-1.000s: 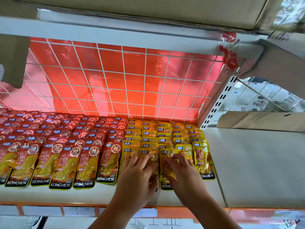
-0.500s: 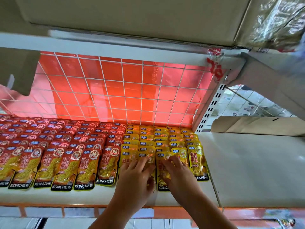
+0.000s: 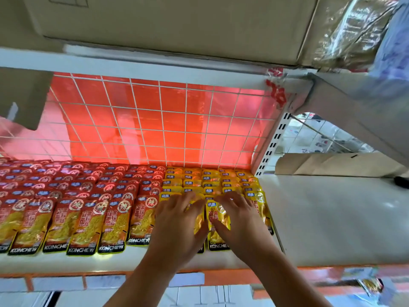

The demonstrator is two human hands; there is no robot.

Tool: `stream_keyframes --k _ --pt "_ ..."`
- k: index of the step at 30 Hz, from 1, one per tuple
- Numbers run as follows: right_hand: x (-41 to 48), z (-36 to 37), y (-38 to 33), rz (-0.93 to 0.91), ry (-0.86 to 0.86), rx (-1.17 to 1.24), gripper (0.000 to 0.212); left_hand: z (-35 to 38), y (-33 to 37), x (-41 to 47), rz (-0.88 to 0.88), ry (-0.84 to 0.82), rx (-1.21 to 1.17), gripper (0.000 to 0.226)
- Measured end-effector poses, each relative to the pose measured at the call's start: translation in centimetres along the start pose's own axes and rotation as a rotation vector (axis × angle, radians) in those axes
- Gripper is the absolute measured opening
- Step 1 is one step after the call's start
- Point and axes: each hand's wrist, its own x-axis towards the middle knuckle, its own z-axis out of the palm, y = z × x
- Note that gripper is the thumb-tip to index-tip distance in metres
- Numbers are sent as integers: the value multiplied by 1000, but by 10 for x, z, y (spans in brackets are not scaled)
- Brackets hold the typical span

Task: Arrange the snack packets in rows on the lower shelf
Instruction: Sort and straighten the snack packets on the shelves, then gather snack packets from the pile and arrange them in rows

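Overlapping rows of snack packets cover the white lower shelf [image 3: 66,260]. Red packets [image 3: 88,220] fill its left and middle, yellow packets [image 3: 218,220] fill several rows at its right end. My left hand [image 3: 177,227] lies flat on the front yellow packets, fingers straight and spread. My right hand [image 3: 241,220] presses flat on the neighbouring yellow packets, fingers spread, thumb on the front packet. Neither hand grips a packet. The hands hide most of the front yellow row.
A red-backed white wire grid [image 3: 159,125] closes the back. A slotted upright [image 3: 269,149] and a bare white shelf section [image 3: 332,218] lie to the right. Cardboard boxes [image 3: 168,25] sit on the upper shelf overhead. An orange price rail [image 3: 221,275] edges the front.
The camera moved closer and tilted. Both hands slid slightly further back over the yellow packets and flattened, fingers now more spread.
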Motion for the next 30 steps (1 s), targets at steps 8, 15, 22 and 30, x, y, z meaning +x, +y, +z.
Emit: stream_keyframes --k 8,15,22,30 --pt "-5 -38 -10 -5 114 62 53 -24 22 13 7 85 -85 47" --pt "-43 -106 -12 -46 278 89 49 -69 82 15 91 193 -110 48" --pt "-136 -195 9 -59 415 101 51 -111 199 -6 239 312 -138 50" --pt "-272 -326 53 17 656 -18 52 -159 371 -16 477 391 -228 51"
